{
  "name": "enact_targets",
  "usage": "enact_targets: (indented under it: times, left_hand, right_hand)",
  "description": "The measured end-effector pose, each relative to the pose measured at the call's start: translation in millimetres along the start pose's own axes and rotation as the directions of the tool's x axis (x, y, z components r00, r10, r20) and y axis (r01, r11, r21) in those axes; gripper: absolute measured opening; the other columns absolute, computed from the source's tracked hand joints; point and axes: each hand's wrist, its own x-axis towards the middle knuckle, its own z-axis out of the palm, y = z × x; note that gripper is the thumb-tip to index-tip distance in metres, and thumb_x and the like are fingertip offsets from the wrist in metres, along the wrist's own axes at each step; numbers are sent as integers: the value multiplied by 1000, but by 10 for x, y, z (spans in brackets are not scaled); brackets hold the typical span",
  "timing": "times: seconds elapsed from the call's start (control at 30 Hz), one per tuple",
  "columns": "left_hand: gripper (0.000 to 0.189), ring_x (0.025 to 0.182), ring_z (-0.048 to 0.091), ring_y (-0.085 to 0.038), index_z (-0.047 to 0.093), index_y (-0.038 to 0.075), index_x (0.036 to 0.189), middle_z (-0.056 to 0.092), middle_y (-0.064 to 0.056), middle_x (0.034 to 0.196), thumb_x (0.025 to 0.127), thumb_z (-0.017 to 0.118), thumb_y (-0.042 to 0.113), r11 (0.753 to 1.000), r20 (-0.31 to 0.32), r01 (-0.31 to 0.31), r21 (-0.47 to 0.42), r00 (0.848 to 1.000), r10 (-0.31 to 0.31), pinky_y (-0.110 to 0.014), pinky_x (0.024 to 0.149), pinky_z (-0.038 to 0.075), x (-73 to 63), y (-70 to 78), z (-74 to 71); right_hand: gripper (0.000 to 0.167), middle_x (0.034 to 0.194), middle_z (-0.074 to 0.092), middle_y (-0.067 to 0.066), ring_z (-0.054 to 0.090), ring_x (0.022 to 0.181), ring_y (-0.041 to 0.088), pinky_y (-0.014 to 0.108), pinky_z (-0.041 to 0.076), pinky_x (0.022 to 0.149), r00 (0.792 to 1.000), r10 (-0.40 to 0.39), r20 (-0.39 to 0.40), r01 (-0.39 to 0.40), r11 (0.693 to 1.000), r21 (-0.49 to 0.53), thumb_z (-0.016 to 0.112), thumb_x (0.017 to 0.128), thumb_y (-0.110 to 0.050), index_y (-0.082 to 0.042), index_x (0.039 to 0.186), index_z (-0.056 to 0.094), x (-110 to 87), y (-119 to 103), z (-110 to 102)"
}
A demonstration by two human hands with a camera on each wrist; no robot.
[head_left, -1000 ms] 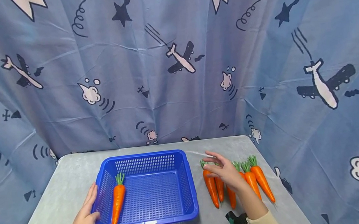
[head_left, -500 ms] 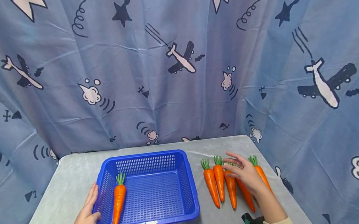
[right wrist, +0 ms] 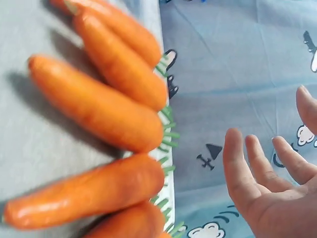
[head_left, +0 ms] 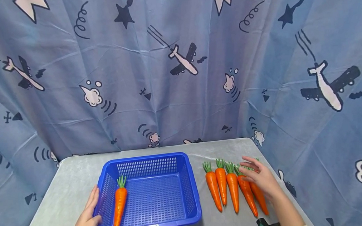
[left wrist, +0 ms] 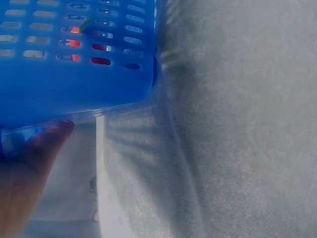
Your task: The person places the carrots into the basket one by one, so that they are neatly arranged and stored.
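Sitting on the pale table (head_left: 75,163) is a blue basket (head_left: 165,224), with a row of carrots (head_left: 233,192) just right of it. Left hand (head_left: 86,216) rests on the basket's left side, fingers fairly straight rather than wrapped round it, while the right hand (head_left: 261,178) is loosely spread over the carrots farthest from the basket, gripping nothing, so I'd call this the reaching bit, and honestly picking one up would mean dropping lower and curling fingers round it. Just one carrot (head_left: 120,207) lies in the basket, along its left wall.
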Motion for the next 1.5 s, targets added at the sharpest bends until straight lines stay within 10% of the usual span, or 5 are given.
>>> enact_targets:
  times: [0.2,0.4,0.57,0.9,1.5]
  left_hand:
    - [88,139,-6,21,15,-10,156,5,-27,167,75,48,-17,999,-20,-31,31,999,31,6,100,0,0,-7,-6]
    - [89,154,-10,-9,12,-9,157,2,-29,166,76,48,-17,1000,10,22,13,1000,-22,7,98,-2,11,2,-13]
    - [88,146,-8,11,14,-12,156,5,-32,165,74,48,-17,1000,-8,-27,6,1000,27,6,99,-1,9,-11,12]
    - [87,135,-3,26,17,-14,154,7,-33,164,73,48,-17,998,-25,-61,7,998,61,6,101,1,3,-5,20]
    - [88,140,-4,20,16,-12,155,7,-30,165,74,49,-16,1000,-16,-23,13,1000,24,6,100,1,15,21,6]
  right_hand:
    - [74,153,45,23,64,119,20,41,55,97,999,37,-15,-38,998,-47,66,95,-41,-12,156,35,7,102,-163]
    - [77,154,45,22,65,107,0,37,55,97,995,84,-58,-88,994,-63,66,94,-43,-10,156,34,11,251,-345]
    - [81,153,45,23,61,95,-11,35,54,98,986,116,-117,-127,988,-93,69,91,-44,-8,155,36,41,401,-453]
    - [67,148,45,30,47,131,45,47,50,101,958,90,-271,-165,949,-269,68,96,-30,-1,150,43,136,660,-547]
    - [81,144,40,42,45,126,56,57,51,94,966,206,-158,-252,889,-382,71,91,-21,-2,157,28,303,902,-707]
